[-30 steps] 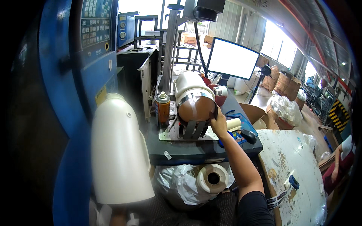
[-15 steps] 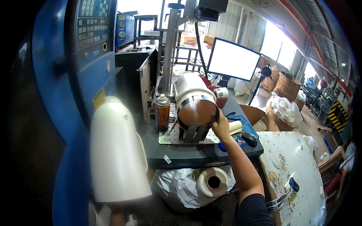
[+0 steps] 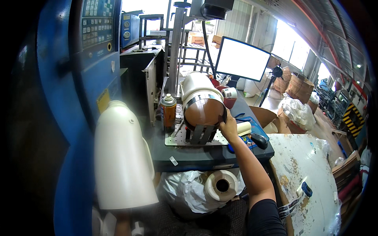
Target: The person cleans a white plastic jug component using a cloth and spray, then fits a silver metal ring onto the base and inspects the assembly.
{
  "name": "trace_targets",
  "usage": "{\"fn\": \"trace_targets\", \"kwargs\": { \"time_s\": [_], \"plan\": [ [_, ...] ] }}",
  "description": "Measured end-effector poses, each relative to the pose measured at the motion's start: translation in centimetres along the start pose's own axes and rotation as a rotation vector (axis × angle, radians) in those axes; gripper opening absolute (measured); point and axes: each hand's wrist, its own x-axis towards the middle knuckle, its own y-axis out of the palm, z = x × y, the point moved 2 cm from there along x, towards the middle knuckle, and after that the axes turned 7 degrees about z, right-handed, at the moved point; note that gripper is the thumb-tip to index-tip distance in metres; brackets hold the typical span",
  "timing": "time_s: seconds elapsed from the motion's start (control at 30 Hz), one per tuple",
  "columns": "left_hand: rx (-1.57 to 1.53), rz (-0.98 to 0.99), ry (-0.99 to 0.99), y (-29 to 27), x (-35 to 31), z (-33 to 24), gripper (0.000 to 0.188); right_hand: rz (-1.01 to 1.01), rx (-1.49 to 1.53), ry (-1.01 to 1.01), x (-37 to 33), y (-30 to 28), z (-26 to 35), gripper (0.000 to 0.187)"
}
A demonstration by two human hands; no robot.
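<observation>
My right hand grips the right edge of a white plastic cylinder, its fingers closed at the rim. The cylinder rests tilted on a metal bracket, its near opening showing a brown, shiny inner surface and a dark rim. At the left, a large cream-white plastic shell with a rounded top stands in front of the blue machine. Part of my left forearm shows below that shell, which hides the hand. An orange-and-black spray can stands just left of the bracket.
A laser-like head hangs from a post above the bench. Behind stands a bright monitor. A mouse lies right of my hand. Below, a white ringed part sits beside plastic wrap. A worn table holds a tape dispenser.
The view has tilted slightly, so the bench sits a little higher in the picture. My right hand keeps its hold on the cylinder's rim. The large shell stays in place.
</observation>
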Motion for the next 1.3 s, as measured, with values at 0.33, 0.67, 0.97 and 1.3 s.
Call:
{"fn": "trace_targets", "kwargs": {
  "time_s": [0.33, 0.67, 0.97, 1.3],
  "plan": [
    [0.008, -0.005, -0.002, -1.1, -0.5, 0.3, 0.052, -0.005, 0.054, -0.010, -0.5, -0.1, 1.2, 0.040],
    [0.035, -0.009, 0.023, -1.8, -0.8, 1.3, 0.053, 0.058, 0.148, 0.006, 0.1, 0.0, -0.2, 0.034],
    [0.066, 0.007, 0.091, -2.5, -2.3, 2.6, 0.054, 0.140, 0.147, 0.091, 0.0, -0.4, 0.4, 0.029],
    [0.765, -0.208, 0.541, -4.7, -8.3, 3.7, 0.023, -0.103, 0.097, -0.075, -7.5, -0.9, 0.9, 0.066]
  ]
}}
